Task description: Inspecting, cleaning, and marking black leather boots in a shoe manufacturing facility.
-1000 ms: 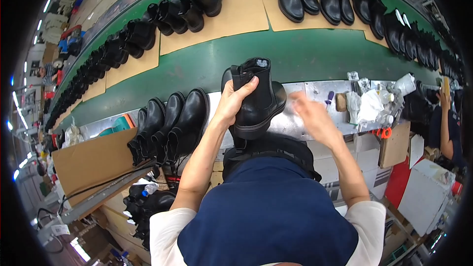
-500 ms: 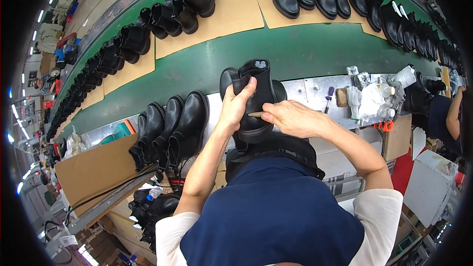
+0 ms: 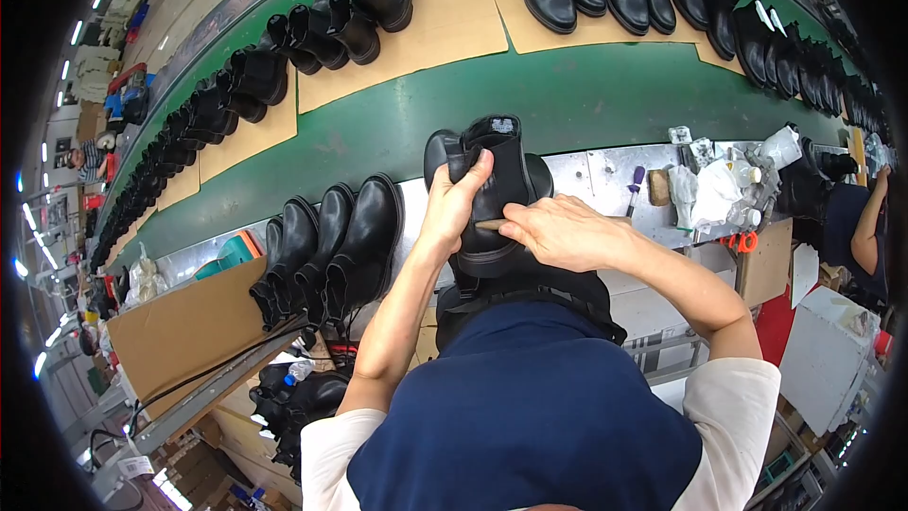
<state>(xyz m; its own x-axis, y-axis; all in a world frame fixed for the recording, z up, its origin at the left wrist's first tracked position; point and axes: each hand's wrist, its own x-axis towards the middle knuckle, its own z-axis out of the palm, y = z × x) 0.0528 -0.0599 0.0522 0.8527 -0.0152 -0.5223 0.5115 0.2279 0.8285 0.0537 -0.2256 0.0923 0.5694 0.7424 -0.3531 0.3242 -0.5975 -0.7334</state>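
My left hand is closed on a black ankle boot, thumb on its upper and fingers mostly hidden behind it. The boot's open top points away from me and its sole end is near my waist. In my right hand is a short tan stick, pinched between thumb and fingers. The stick's tip touches the boot's upper, a little above the sole. Parts of other black footwear show behind the held boot, at the metal bench edge.
Several black boots stand at left beside a cardboard sheet. Beyond, a green conveyor carries rows of boots on tan paper. At right lie a purple-handled brush, a brown block, plastic-wrapped bottles and orange-handled scissors.
The tan stick and my right hand have shifted very slightly toward the boot's sole end. My left hand keeps the same hold on the boot.
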